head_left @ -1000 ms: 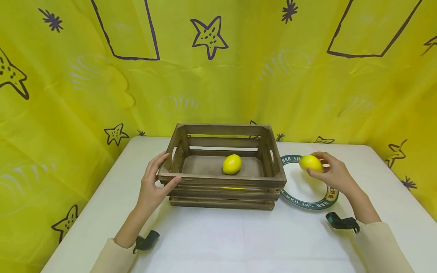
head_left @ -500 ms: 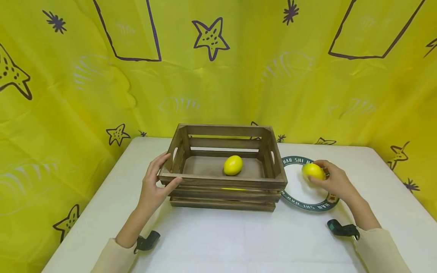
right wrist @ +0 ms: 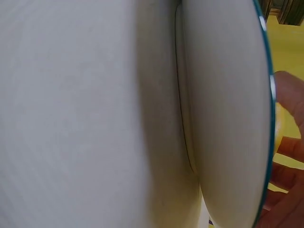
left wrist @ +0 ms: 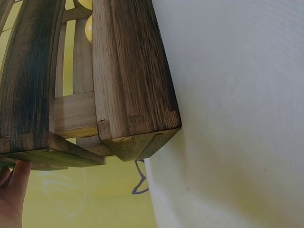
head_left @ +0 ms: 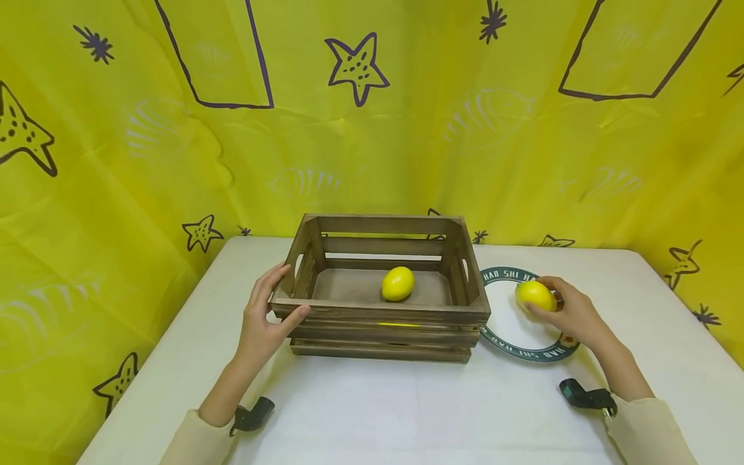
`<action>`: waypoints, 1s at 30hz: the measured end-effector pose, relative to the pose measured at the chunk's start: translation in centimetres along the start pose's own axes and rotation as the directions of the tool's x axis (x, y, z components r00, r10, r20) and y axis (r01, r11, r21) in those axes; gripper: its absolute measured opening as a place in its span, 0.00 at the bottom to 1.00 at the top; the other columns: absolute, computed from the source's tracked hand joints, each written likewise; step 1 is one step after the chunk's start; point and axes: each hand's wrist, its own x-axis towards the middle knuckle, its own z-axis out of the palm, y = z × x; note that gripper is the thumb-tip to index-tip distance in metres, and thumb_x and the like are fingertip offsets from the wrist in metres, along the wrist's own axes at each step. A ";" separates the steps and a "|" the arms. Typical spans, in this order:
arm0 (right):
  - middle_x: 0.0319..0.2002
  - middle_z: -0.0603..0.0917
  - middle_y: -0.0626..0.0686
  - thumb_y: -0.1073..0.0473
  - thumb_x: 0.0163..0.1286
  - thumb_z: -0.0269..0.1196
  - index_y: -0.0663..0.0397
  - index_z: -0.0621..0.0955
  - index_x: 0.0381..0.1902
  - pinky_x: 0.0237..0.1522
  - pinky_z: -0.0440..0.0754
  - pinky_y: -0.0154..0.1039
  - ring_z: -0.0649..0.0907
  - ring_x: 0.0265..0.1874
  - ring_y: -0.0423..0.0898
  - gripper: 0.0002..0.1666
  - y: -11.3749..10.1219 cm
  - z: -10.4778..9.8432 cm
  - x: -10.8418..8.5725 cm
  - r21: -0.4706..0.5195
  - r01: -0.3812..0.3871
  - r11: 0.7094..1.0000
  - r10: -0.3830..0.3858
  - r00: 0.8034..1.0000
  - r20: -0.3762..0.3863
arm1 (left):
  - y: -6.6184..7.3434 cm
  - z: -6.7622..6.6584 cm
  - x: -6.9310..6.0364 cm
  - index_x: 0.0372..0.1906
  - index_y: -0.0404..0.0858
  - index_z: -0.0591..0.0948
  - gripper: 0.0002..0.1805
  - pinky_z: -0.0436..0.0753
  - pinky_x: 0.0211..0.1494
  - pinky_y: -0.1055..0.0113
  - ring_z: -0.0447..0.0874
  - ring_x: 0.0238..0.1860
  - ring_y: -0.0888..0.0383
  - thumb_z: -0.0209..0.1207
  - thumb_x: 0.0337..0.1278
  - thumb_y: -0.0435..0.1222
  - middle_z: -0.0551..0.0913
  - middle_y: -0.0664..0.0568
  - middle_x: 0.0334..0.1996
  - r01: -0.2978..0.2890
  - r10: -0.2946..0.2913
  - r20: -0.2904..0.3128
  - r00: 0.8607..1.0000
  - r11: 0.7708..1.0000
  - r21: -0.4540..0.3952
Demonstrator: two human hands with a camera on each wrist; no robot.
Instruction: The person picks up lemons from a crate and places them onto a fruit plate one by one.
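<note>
A brown slatted wooden crate stands on the white table in the head view. One yellow lemon lies inside it. My left hand holds the crate's near left corner, thumb on the front slat and fingers along the left end; the left wrist view shows part of this hand at the slats. To the crate's right, my right hand grips a second lemon over a white plate with a green lettered rim. Whether this lemon touches the plate, I cannot tell. The plate's edge hides most of it in the right wrist view.
The white table stretches in front of the crate and plate. Behind it hangs a yellow curtain with starfish drawings. A black wrist camera sits on the left wrist, another camera on the right.
My right hand has lowered the lemon a little toward the plate, from above its far part. My left hand stays on the crate's corner, and the crate stays in place.
</note>
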 end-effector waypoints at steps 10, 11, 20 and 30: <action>0.54 0.72 0.75 0.53 0.67 0.65 0.73 0.64 0.65 0.44 0.78 0.55 0.75 0.43 0.65 0.39 0.0 0.1 0.0 0.002 -0.033 0.999 0.033 0.999 0.034 | 1.0 0.1 0.0 0.66 0.31 0.70 0.40 0.70 0.50 0.83 0.67 0.61 0.68 0.68 0.39 0.20 0.68 0.37 0.66 0.011 -0.012 -0.013 1.000 1.000 -0.003; 0.54 0.72 0.75 0.53 0.68 0.65 0.73 0.63 0.65 0.44 0.78 0.56 0.75 0.44 0.65 0.39 0.1 0.1 -0.1 0.003 -0.035 0.999 0.035 0.999 0.035 | 1.5 0.1 0.1 0.65 0.30 0.70 0.40 0.70 0.50 0.83 0.67 0.61 0.68 0.67 0.39 0.19 0.68 0.35 0.66 0.011 -0.011 -0.012 1.000 1.000 -0.003; 0.57 0.68 0.77 0.55 0.66 0.66 0.77 0.61 0.65 0.49 0.75 0.64 0.73 0.46 0.68 0.42 -0.1 0.1 -0.1 0.008 0.000 1.000 0.000 1.000 0.023 | 3.3 -0.1 0.3 0.63 0.24 0.70 0.37 0.70 0.50 0.84 0.69 0.60 0.64 0.66 0.40 0.19 0.68 0.29 0.64 -0.022 0.022 -0.012 1.000 1.000 -0.014; 0.59 0.65 0.81 0.59 0.58 0.71 0.79 0.62 0.64 0.52 0.66 0.74 0.67 0.54 0.75 0.45 -0.5 -0.1 -0.2 -0.017 0.079 0.997 -0.080 0.994 -0.077 | 3.4 -0.1 0.3 0.63 0.24 0.69 0.38 0.70 0.51 0.84 0.70 0.60 0.59 0.65 0.39 0.17 0.67 0.27 0.64 -0.022 0.022 -0.009 1.000 1.000 -0.016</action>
